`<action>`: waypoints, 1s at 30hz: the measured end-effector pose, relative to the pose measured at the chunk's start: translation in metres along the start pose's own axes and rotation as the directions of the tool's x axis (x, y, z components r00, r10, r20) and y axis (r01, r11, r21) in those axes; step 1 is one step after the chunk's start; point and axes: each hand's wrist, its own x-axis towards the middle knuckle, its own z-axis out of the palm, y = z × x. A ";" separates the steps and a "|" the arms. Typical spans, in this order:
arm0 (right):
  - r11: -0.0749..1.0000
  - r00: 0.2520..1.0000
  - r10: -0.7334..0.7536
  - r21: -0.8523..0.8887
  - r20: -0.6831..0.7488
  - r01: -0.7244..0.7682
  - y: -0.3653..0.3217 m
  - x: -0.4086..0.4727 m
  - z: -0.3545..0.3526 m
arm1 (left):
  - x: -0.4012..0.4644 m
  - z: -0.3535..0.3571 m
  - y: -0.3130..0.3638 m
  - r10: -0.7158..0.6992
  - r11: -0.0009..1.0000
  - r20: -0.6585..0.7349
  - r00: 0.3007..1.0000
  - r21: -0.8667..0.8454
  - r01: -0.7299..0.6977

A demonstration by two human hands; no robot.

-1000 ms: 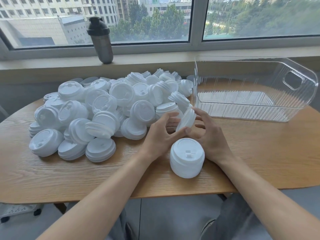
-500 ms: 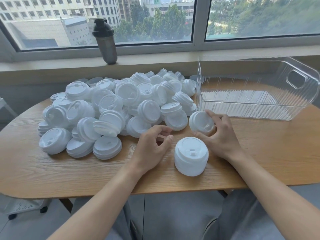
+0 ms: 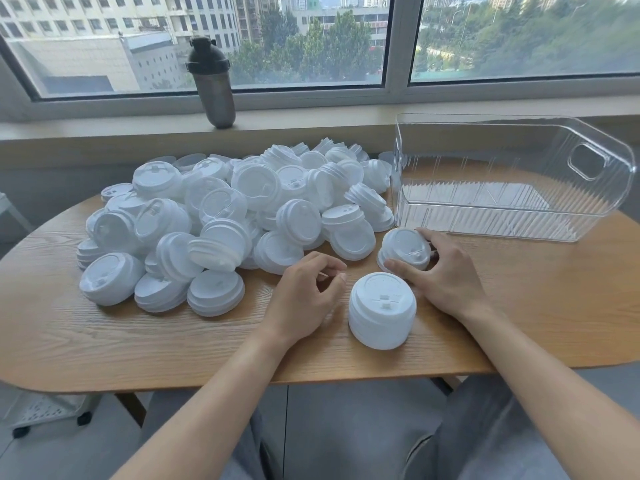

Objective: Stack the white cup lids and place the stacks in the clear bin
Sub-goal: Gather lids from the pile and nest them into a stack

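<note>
Head view: clear bin (image 3: 512,216) holds nothing yet, one short stack (image 3: 381,311) stands near the surface (image 3: 519,306) front edge, w/ a big loose pile (image 3: 221,220) left to do. Right hand (image 3: 445,271) has its fingers curled on a small lid stack (image 3: 405,251) just beside the bin — left hand (image 3: 304,296) rests loosely curled, holding nothing. Free room lies right of the stack, approx. up to the bin wall.

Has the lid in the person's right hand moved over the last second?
Yes. The white plastic cup lid in the right hand came off the heap toward the person, now beside the short white stack.
</note>
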 end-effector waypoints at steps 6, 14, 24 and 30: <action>0.964 0.999 0.050 -0.262 -0.011 -0.051 0.014 0.005 0.008 | 0.000 0.000 0.000 0.011 1.000 0.000 1.000 0.016 -0.011; 0.997 0.986 0.076 -0.022 0.148 -0.073 0.011 0.004 -0.002 | 0.000 -0.001 0.001 0.005 1.000 0.008 1.000 0.003 -0.005; 0.997 0.997 0.075 0.030 -0.001 -0.075 0.008 -0.002 -0.002 | 0.000 0.002 -0.001 0.019 0.998 0.018 1.000 0.056 -0.020; 0.990 0.998 0.046 0.132 -0.045 -0.039 0.003 -0.011 -0.010 | -0.003 -0.001 0.003 -0.023 1.000 0.031 0.999 0.006 0.023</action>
